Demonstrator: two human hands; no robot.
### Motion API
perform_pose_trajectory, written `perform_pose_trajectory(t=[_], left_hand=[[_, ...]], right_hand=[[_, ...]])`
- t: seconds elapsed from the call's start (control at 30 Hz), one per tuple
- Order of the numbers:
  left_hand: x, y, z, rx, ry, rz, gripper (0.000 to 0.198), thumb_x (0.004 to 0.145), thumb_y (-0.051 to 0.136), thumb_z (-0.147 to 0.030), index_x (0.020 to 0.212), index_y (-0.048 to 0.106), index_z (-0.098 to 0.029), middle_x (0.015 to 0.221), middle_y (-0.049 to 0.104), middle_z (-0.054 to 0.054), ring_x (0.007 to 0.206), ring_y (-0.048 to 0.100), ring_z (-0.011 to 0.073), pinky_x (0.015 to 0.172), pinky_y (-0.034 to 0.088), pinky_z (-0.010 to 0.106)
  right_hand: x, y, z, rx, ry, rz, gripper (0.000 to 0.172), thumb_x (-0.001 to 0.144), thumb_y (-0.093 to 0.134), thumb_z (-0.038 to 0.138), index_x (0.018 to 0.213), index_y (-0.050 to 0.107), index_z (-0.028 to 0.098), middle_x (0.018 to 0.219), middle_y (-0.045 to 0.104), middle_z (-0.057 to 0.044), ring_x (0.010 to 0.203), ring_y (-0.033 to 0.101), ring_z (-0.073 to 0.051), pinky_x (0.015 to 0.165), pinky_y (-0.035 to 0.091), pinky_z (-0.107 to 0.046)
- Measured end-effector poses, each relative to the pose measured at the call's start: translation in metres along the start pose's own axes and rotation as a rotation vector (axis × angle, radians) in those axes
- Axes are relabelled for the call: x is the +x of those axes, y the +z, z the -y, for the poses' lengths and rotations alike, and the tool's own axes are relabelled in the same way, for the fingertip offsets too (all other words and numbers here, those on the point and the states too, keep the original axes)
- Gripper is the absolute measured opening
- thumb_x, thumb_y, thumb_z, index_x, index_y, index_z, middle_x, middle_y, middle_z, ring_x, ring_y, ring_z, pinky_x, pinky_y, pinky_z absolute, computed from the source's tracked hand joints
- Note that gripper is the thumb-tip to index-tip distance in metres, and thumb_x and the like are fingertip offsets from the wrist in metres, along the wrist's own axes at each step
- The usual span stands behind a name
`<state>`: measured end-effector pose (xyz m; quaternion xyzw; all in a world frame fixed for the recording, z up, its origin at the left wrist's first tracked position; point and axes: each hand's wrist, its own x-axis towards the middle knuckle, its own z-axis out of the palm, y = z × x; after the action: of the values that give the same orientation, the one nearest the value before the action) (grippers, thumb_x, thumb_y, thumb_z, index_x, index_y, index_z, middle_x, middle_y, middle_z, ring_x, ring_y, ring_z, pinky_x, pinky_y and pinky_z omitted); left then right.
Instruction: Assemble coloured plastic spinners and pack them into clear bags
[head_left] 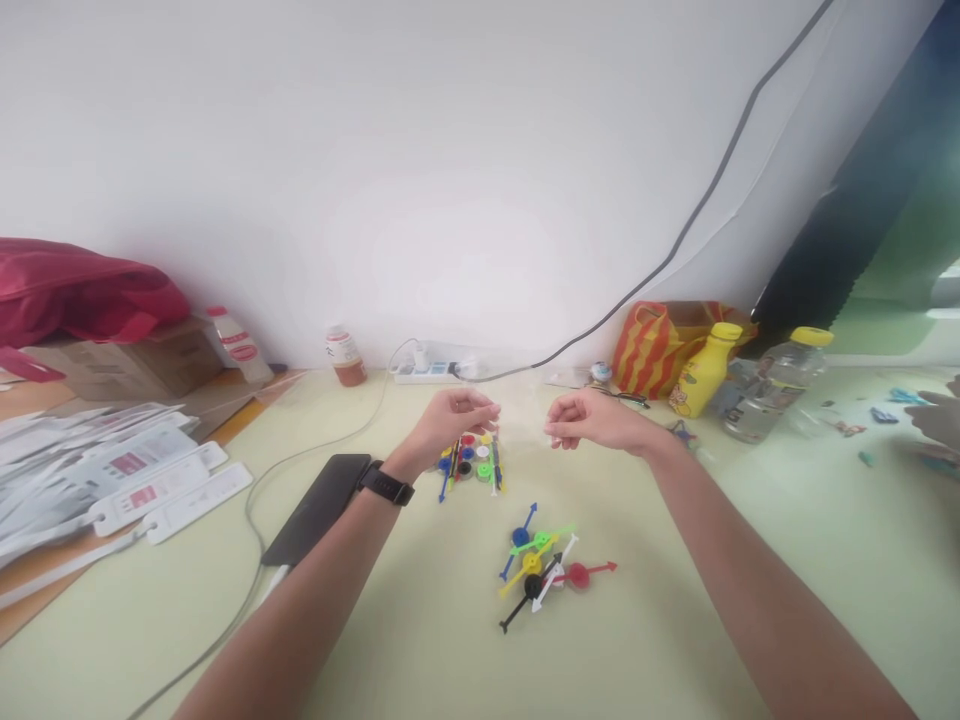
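Observation:
My left hand point(455, 420) is raised above the pale green table point(420, 620) with its fingers curled together. A black watch sits on that wrist. My right hand point(592, 420) faces it, fingertips pinched. What either hand holds is too small or too clear to make out. Just below my left hand lies a cluster of small coloured round pieces and sticks point(472, 462). Nearer to me lies a pile of coloured arrow-shaped spinners point(544, 565) in blue, green, yellow, black, white and red.
A black phone point(319, 505) with a cable lies at left, beside white packets point(112, 480). Along the wall stand a power strip point(427, 370), small bottles point(345, 357), a striped bag point(660, 345), a yellow bottle point(705, 370) and a clear bottle point(776, 395). Another person's hand point(937, 415) shows at far right.

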<state>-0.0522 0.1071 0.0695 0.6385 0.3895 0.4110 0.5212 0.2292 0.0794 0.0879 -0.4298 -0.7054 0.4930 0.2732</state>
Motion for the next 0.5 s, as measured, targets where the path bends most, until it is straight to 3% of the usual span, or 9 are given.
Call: perform_pose_trajectory(t=[0.13,0.27,0.43,0.5], left_hand=[[0.001,0.0003,0.0004,-0.025,0.006,-0.071,0.041,0.076,0.085,-0.051,0.089,0.072,-0.014,0.084,0.076,0.008,0.078,0.073,0.0183,0.073,0.059,0.03],[0.0,0.0025,-0.0022,-0.029,-0.001,-0.058,0.044,0.082,0.078,-0.057,0.095,0.07,-0.015,0.089,0.077,0.01,0.08,0.074,0.0194,0.075,0.06,0.031],[-0.0046,0.0078,-0.0063,0.092,0.03,0.096,0.041,0.083,0.077,-0.056,0.093,0.069,-0.016,0.073,0.074,0.005,0.063,0.067,0.0151,0.059,0.053,0.025],[-0.007,0.0093,-0.008,0.133,0.025,0.174,0.04,0.083,0.078,-0.055,0.09,0.071,-0.016,0.074,0.074,0.005,0.062,0.066,0.0142,0.057,0.052,0.025]], right_hand=[[0.0011,-0.0012,0.0002,0.036,-0.038,0.032,0.037,0.081,0.08,0.054,0.083,0.074,0.018,0.08,0.079,-0.009,0.069,0.069,-0.018,0.067,0.058,-0.033],[-0.0006,-0.0034,-0.0008,-0.006,-0.047,0.025,0.036,0.081,0.079,0.054,0.085,0.076,0.019,0.083,0.079,-0.008,0.071,0.068,-0.019,0.068,0.057,-0.034],[0.0046,-0.0001,-0.0002,-0.047,-0.099,-0.242,0.045,0.081,0.08,0.054,0.111,0.073,0.022,0.094,0.077,-0.007,0.081,0.069,-0.021,0.069,0.056,-0.033],[0.0077,0.0019,0.0006,-0.013,-0.14,-0.301,0.047,0.08,0.079,0.056,0.111,0.072,0.021,0.091,0.076,-0.007,0.077,0.067,-0.019,0.068,0.055,-0.033]])
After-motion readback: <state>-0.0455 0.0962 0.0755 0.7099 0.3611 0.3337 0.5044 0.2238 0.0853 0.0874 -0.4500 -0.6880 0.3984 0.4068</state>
